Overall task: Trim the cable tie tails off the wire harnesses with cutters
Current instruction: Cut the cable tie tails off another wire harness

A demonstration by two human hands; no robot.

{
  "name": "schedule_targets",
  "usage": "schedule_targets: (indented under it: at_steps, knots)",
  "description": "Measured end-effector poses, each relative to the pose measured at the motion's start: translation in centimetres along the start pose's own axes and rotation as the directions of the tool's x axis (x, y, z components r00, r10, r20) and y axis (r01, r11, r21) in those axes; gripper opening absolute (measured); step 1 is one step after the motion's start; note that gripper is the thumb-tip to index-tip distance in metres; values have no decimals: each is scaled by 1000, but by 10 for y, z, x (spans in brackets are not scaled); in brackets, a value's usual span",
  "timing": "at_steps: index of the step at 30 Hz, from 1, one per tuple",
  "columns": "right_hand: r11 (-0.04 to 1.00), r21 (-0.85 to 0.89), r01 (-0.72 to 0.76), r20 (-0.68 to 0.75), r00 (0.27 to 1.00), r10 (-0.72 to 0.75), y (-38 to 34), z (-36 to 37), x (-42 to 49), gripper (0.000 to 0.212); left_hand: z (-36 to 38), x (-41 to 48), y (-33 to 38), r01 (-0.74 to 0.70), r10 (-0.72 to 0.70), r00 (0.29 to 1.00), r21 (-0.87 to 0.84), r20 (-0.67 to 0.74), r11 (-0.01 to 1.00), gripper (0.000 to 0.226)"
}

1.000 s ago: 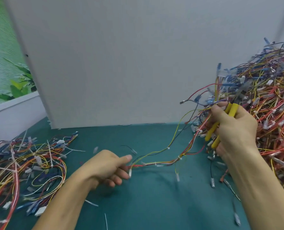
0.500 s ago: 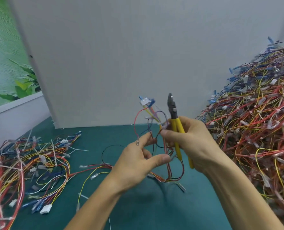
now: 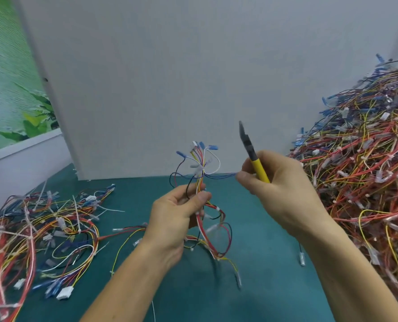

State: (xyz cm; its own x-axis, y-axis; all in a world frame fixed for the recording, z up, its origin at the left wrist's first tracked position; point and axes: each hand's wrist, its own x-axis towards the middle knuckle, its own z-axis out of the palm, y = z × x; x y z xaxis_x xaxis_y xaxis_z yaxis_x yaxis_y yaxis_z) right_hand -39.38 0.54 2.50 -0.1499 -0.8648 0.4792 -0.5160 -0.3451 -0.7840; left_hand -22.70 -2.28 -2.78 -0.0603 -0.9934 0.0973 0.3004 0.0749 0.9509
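Harness now upright in left hand grip; right hand, clenched on cutters, has pulled blue wires aside, so trimming looks next.

A multicoloured wire harness is held upright, bound by a white cable tie; yellow-handled cutters are held beside it, tip upward.

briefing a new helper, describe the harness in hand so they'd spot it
Above the green table, between the huge wire pile at right and the smaller heap at left, the left hand holds one harness upright. Only it is lifted, blue-tipped wires fanning above a white tie.
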Motion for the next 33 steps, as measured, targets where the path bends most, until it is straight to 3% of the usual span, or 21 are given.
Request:
schedule_targets:
  at_steps: [4, 8, 12, 15, 21, 25, 29, 33]
  knots:
    - [990, -142, 4, 34, 999, 1, 2, 10, -3, 15, -9, 5, 11, 38, -46, 995, -102, -86, 994, 16]
    - [990, -137, -27, 68, 997, 36, 4, 22, -7, 13, -27, 12, 24, 41, -84, 980, -225, -183, 974, 11]
    - [986, -147, 80, 107, 992, -64, 2, 40, -14, 22, -28, 14, 26, 22, -68, 990, -334, -124, 942, 2]
    - [979, -114, 167, 67, 985, -160, 2, 60, -21, 18, -22, 9, 25, 42, -57, 997, -275, -47, 961, 13]
    - [979, -92, 182, -136, 972, -193, 8, 75, -29, 14, -14, -1, 26, 75, -75, 997, 9, 37, 997, 19]
    - [961, -142, 236, -138, 957, -255, 9, 76, -30, 11, -14, -3, 27, 61, -62, 995, 18, 72, 998, 32]
    - [901, -329, 282, -145, 928, -343, 8, 81, -35, 16, -16, -2, 26, 58, -55, 991, -21, 125, 998, 32]
    - [891, -402, 213, -226, 919, -322, 8, 68, -29, 12, -20, -1, 26, 79, -71, 961, -19, 267, 997, 27]
